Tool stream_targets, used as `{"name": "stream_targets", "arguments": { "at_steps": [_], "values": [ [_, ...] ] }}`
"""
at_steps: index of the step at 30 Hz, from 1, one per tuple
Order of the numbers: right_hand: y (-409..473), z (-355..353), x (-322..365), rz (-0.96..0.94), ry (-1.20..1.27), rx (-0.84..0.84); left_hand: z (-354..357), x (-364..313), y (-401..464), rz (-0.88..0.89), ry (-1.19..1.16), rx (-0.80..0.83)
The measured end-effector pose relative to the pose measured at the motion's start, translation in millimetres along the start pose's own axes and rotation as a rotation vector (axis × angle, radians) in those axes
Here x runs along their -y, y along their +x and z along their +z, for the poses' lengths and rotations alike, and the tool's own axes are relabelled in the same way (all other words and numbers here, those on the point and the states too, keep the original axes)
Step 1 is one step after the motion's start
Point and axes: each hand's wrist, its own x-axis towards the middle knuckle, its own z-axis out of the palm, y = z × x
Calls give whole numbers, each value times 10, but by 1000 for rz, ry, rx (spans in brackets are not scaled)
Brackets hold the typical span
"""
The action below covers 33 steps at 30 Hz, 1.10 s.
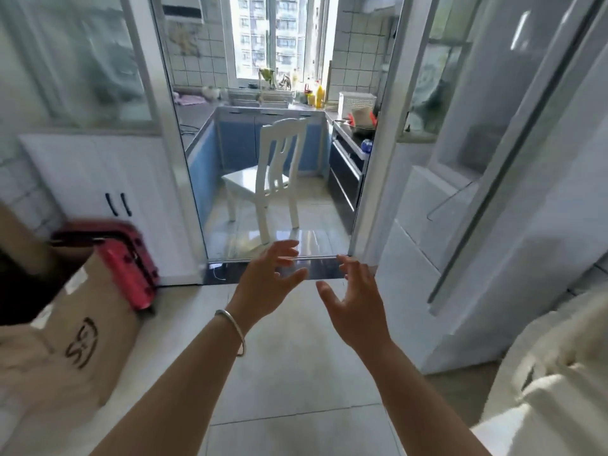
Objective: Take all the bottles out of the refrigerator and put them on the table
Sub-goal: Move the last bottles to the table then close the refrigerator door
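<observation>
Both your forearms reach out low in the frame, a silver bangle (234, 327) on the left wrist. Left hand (268, 284) and right hand (353, 309) hover side by side over the floor tiles (296, 373), fingers spread and slightly curled, palms facing each other, both empty. Cardboard box (75, 330) sits at your left, a red suitcase (126, 261) just behind it against a white cabinet (98, 179). Straight ahead, an open doorway leads into a tiled kitchen; a white chair (269, 179) stands in the middle of its floor. On the far surface (197, 115) under the window you've got a yellow bottle (319, 97) among blurred clutter. White appliance (493, 225) at your right could be the refrigerator, can't tell; its door looks closed, contents hidden. White cloth (552, 373) fills the lower right corner.
</observation>
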Motion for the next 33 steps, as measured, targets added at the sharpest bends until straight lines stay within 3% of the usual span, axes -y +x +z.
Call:
{"name": "stream_targets", "arguments": {
  "at_steps": [6,12,21,27,33],
  "values": [
    [925,708,233,96,-45,-89,-500,653,1081,43,27,113],
    [1801,938,187,185,-70,-162,-395,1113,2038,12,-94,218],
    [3502,957,-517,259,-89,-269,436,1181,3929,140,-133,350],
    [4748,538,-1037,358,-60,-385,1141,917,5276,221,-202,455],
    [5406,27,-1674,426,-127,-528,2074,699,6228,269,-330,575]
  ]
}}
